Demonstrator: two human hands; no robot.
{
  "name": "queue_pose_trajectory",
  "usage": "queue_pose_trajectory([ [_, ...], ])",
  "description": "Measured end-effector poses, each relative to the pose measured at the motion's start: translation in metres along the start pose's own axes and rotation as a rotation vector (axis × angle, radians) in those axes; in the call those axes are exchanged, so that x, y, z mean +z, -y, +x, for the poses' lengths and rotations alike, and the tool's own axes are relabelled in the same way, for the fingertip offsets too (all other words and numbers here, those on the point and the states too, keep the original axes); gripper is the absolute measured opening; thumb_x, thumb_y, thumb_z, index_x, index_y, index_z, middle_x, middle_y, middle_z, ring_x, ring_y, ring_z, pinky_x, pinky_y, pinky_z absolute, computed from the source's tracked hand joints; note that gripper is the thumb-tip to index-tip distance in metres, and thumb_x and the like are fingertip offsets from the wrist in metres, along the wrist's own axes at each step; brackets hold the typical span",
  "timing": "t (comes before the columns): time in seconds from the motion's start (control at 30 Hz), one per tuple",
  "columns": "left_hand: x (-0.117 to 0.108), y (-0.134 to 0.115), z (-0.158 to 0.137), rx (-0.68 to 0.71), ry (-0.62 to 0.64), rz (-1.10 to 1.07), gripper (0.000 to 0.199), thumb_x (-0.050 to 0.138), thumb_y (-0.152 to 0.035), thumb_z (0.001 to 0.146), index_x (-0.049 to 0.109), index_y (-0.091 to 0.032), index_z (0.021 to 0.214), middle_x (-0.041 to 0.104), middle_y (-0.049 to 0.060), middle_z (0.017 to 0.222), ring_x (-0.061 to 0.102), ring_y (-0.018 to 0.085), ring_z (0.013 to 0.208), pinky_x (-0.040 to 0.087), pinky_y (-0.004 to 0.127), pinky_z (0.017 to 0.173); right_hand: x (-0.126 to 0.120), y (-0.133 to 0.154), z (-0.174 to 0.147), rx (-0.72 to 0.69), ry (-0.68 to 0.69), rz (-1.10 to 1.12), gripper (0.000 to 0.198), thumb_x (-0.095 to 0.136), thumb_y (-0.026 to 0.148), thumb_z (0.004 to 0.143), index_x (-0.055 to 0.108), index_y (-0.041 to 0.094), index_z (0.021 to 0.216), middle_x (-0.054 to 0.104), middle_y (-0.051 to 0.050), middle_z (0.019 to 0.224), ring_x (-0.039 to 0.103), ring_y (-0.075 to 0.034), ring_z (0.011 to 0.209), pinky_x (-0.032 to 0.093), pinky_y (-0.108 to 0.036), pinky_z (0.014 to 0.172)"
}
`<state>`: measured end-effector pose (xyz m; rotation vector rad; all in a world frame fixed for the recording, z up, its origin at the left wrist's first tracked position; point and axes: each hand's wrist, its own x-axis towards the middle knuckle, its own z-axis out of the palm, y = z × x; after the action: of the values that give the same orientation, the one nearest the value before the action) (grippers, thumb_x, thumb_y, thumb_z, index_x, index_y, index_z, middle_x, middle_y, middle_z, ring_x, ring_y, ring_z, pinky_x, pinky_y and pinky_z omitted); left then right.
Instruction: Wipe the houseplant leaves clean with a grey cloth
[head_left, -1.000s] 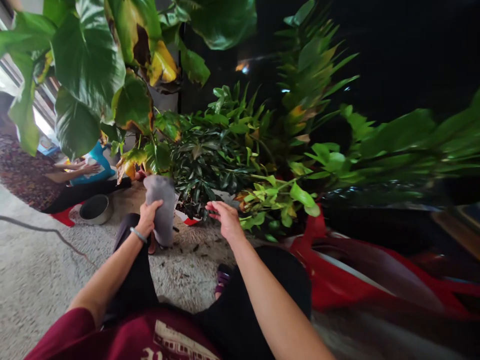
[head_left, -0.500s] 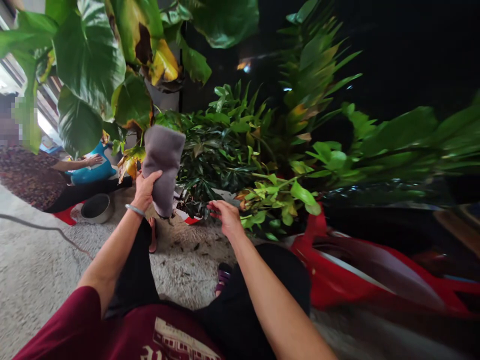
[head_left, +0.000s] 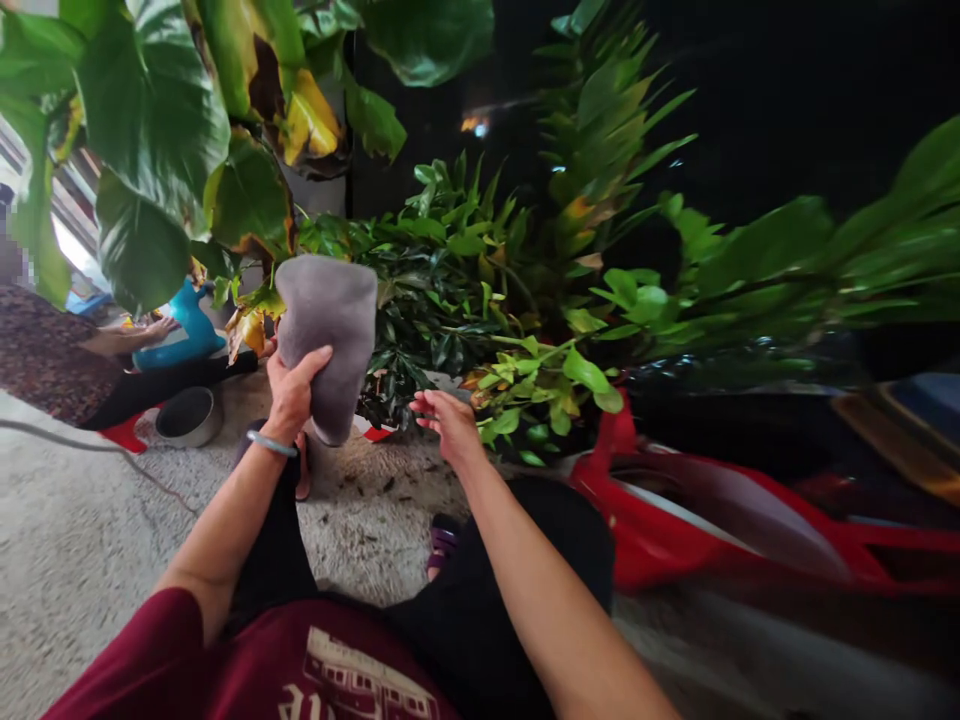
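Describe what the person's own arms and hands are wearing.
Both forearms are bare. The left hand has a thin pale bangle round the wrist; the right hand wears nothing that shows. A maroon short sleeve covers the left upper arm, part of a maroon shirt with a whitish print.

Floor point(head_left: 75, 540) is pale rough concrete, scattered with dark leaf bits near the pots. A thin cable point(head_left: 90, 450) runs across it at left. Dense potted plants point(head_left: 465, 290) fill the middle; big broad leaves point(head_left: 150, 130), some yellowed and browned, hang at upper left. Behind them the background is dark, one small light spot point(head_left: 472, 124). Daylight comes in at far left. A metal bowl point(head_left: 186, 415) sits on the floor near a seated person point(head_left: 60, 360) and a blue object point(head_left: 184, 330). A red glossy body point(head_left: 712, 530), blurred, occupies the right.
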<state>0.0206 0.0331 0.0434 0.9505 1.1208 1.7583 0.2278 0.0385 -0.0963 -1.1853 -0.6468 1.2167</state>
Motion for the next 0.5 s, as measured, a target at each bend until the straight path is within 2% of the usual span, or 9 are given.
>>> queue_pose_trajectory([
  [0.07,0.011,0.01,0.003,-0.074,0.062,-0.004,0.04,0.089,-0.032,0.051,0.075,-0.016,0.084,0.076,0.005,0.081,0.07,0.022,0.074,0.057,0.031,0.07,0.002,0.0,0.0,-0.006,0.003,0.012,0.027,0.075,0.047,0.06,0.07,0.023,0.072,0.079,-0.005,0.083,0.074,-0.021,0.077,0.049,-0.025,0.054],
  [0.13,0.008,0.03,-0.008,-0.202,0.125,0.059,0.039,0.089,-0.03,0.051,0.075,-0.015,0.084,0.075,0.005,0.079,0.069,0.022,0.072,0.057,0.031,0.068,0.002,0.0,0.0,0.01,0.005,-0.017,0.026,0.074,0.048,0.062,0.069,0.024,0.071,0.079,-0.005,0.084,0.074,-0.023,0.078,0.049,-0.026,0.053],
  [0.23,-0.019,0.059,-0.04,-0.415,0.222,0.186,0.036,0.088,-0.028,0.052,0.076,-0.014,0.083,0.074,0.006,0.074,0.067,0.021,0.064,0.054,0.03,0.061,-0.002,-0.001,0.0,0.062,-0.003,-0.077,0.023,0.074,0.046,0.064,0.069,0.024,0.069,0.079,-0.005,0.081,0.074,-0.023,0.076,0.046,-0.025,0.049],
  [0.33,-0.046,0.058,-0.061,-0.537,0.284,0.186,0.032,0.087,-0.029,0.05,0.074,-0.014,0.076,0.072,0.005,0.068,0.064,0.02,0.056,0.051,0.03,0.053,-0.007,-0.002,0.0,0.091,-0.007,-0.094,0.02,0.075,0.042,0.062,0.07,0.023,0.068,0.078,-0.006,0.075,0.074,-0.023,0.073,0.043,-0.025,0.047],
  [0.4,-0.049,0.039,-0.055,-0.459,0.277,0.123,0.035,0.088,-0.028,0.048,0.073,-0.014,0.076,0.072,0.004,0.068,0.065,0.02,0.057,0.052,0.029,0.053,-0.008,-0.002,0.001,0.092,-0.004,-0.088,0.02,0.075,0.041,0.062,0.071,0.022,0.068,0.078,-0.006,0.077,0.074,-0.023,0.074,0.044,-0.024,0.049],
  [0.5,-0.03,0.006,-0.021,-0.205,0.162,-0.02,0.044,0.088,-0.027,0.047,0.074,-0.017,0.087,0.075,0.002,0.077,0.069,0.021,0.067,0.055,0.027,0.061,-0.005,0.0,0.0,0.074,-0.001,-0.07,0.021,0.074,0.042,0.062,0.071,0.023,0.069,0.08,-0.006,0.082,0.074,-0.022,0.077,0.045,-0.024,0.052],
])
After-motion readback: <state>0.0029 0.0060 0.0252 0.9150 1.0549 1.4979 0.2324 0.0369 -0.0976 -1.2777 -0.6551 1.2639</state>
